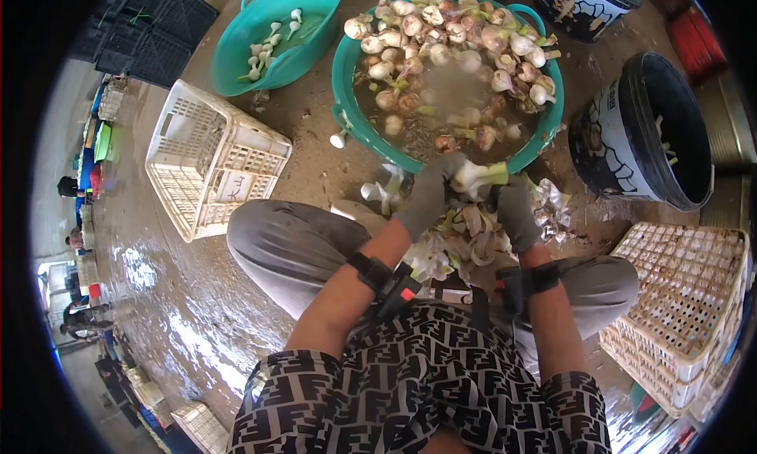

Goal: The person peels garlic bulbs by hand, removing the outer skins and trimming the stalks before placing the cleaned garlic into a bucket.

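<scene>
Both of my hands wear grey gloves. My left hand [430, 192] closes on the round end of a white garlic bulb [471, 178] with a short green stem. At the stem end of this bulb, my right hand [518, 213] has its fingers curled in; whether a tool is in it is hidden. Right beyond the hands stands a green tub [371, 145] with murky water and many unpeeled, brownish-purple garlic bulbs [441, 32]. Peeled-off garlic skins [465, 245] lie in a pile below my hands, between my legs.
Upper left, a second green basin [229, 67] holds several clean white bulbs. A white plastic crate [213, 178] stands at left, stacked crates [686, 296] at right. Black buckets [631, 130] stand on the right. The floor [150, 249] is wet; people [83, 324] are far left.
</scene>
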